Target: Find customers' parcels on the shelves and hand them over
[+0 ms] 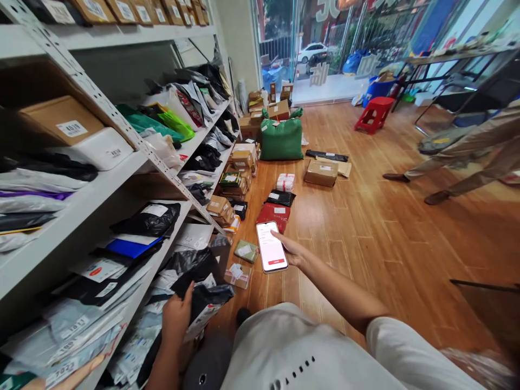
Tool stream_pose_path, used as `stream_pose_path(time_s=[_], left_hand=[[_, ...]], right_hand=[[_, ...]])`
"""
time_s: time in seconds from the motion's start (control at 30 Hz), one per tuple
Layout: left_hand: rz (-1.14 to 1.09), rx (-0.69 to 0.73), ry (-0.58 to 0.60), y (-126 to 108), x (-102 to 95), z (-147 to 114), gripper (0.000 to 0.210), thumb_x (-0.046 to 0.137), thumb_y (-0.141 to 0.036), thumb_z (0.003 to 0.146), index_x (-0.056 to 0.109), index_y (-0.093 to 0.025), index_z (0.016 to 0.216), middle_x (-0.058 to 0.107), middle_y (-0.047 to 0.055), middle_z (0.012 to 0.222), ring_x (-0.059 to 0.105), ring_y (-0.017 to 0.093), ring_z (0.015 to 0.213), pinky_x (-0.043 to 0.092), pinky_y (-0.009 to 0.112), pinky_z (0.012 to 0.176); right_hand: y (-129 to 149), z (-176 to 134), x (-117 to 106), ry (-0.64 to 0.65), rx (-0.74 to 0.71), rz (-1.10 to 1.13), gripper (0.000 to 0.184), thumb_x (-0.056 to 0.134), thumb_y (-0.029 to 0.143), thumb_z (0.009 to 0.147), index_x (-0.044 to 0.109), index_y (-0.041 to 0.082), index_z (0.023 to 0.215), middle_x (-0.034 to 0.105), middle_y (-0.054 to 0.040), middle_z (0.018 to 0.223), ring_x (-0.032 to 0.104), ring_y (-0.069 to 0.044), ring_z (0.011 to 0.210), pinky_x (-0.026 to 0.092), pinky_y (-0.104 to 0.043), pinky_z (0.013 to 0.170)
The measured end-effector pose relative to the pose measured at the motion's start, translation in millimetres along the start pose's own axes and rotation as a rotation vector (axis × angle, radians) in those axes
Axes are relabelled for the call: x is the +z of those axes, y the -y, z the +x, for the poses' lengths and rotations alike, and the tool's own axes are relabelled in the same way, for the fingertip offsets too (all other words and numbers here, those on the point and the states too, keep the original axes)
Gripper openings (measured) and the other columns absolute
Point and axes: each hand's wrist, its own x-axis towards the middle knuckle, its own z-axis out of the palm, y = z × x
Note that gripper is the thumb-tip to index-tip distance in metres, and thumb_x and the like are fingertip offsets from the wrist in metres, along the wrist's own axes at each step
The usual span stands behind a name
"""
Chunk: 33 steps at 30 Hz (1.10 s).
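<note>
Pale shirt point(284, 346) lies nearest. Right hand point(291, 252) grips a white-screened phone point(270, 249), red bar point(277, 261) below thumb point(277, 234); what left hand point(176, 313) holds is unclear.

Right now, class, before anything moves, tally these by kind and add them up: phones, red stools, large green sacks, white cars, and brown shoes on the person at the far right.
Phone in the right hand: 1
Red stool: 1
Large green sack: 1
White car outside: 1
Brown shoes: 2
Total: 6
</note>
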Motion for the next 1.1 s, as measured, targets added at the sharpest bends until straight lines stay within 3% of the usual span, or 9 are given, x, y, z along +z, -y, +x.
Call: stream_pose_path(time_s=[0.07, 0.17, 0.3, 0.5, 0.67, 0.9, 1.1], left_hand=[[0.102, -0.023, 0.022, 18.6, 0.7, -9.0, 0.035, 0.053, -0.047, 0.077, 0.075, -0.024, 0.092, 0.061, 0.007, 0.056, 0.062, 0.03, 0.06, 0.042, 0.034, 0.059], [0.257, -0.135, 0.137, 39.2, 5.6, -21.5, 0.049, 0.041, -0.049, 0.083, 0.072, -0.016, 0.101, 0.065, 0.014, 0.067, 0.063, 0.034, 0.067, 0.043, 0.037, 0.062], [0.294, -0.365, 0.251, 57.5, 16.0, -34.6, 0.067, 0.027, -0.061, 0.087, 0.068, -0.009, 0.103, 0.069, 0.021, 0.087, 0.064, 0.04, 0.09, 0.046, 0.04, 0.073], [0.323, -0.424, 0.293, 80.0, 31.5, -51.1, 0.068, 0.025, -0.062, 0.087, 0.067, -0.009, 0.099, 0.07, 0.021, 0.087, 0.064, 0.04, 0.094, 0.047, 0.041, 0.078], [0.36, -0.492, 0.333, 95.1, 45.8, -58.3, 0.075, 0.02, -0.065, 0.086, 0.068, -0.008, 0.095, 0.069, 0.024, 0.086, 0.065, 0.041, 0.092, 0.047, 0.043, 0.077], [0.438, -0.554, 0.364, 116.3, 67.6, -66.9, 0.073, 0.017, -0.062, 0.086, 0.069, -0.011, 0.081, 0.07, 0.024, 0.084, 0.066, 0.04, 0.09, 0.05, 0.042, 0.078], [0.654, -0.487, 0.374, 122.6, 93.4, -81.9, 0.058, 0.02, -0.039, 0.093, 0.059, -0.023, 0.054, 0.069, 0.01, 0.065, 0.07, 0.033, 0.084, 0.054, 0.038, 0.069]], right_hand=[[-9.3, -6.4, -7.3, 0.005, -0.075, -0.004, 0.057, 0.082, 0.023, 0.067, 0.052, 0.018, 0.115, 0.073, -0.0083, 0.106, 0.071, -0.023, 0.093, 0.054, -0.042, 0.09], [-18.0, -13.8, -10.9, 0.044, -0.139, -0.023, 0.086, 0.082, -0.001, 0.048, 0.05, 0.022, 0.123, 0.071, -0.0065, 0.114, 0.068, -0.024, 0.101, 0.054, -0.04, 0.09], [-23.3, -14.7, -11.1, 0.12, -0.193, -0.069, 0.09, 0.078, -0.006, 0.047, 0.049, 0.023, 0.127, 0.07, -0.0067, 0.115, 0.068, -0.023, 0.101, 0.055, -0.036, 0.084], [-23.7, -13.5, -8.1, 0.131, -0.189, -0.101, 0.088, 0.077, -0.003, 0.049, 0.048, 0.023, 0.128, 0.069, -0.0063, 0.118, 0.067, -0.021, 0.099, 0.055, -0.034, 0.082], [-25.9, -14.7, -4.4, -0.036, -0.209, -0.11, 0.08, 0.079, 0.0, 0.046, 0.055, 0.021, 0.119, 0.072, -0.004, 0.105, 0.068, -0.02, 0.088, 0.054, -0.032, 0.075], [-32.8, -1.7, -16.1, -0.389, -0.341, -0.036, 0.036, 0.076, 0.033, 0.07, 0.061, 0.019, 0.1, 0.074, 0.0006, 0.081, 0.067, -0.016, 0.069, 0.051, -0.026, 0.065], [-29.5, -4.1, -44.8, -0.587, -0.371, 0.053, 0.036, 0.071, 0.046, 0.076, 0.064, 0.016, 0.095, 0.074, -0.0041, 0.076, 0.068, -0.02, 0.066, 0.052, -0.031, 0.065]])
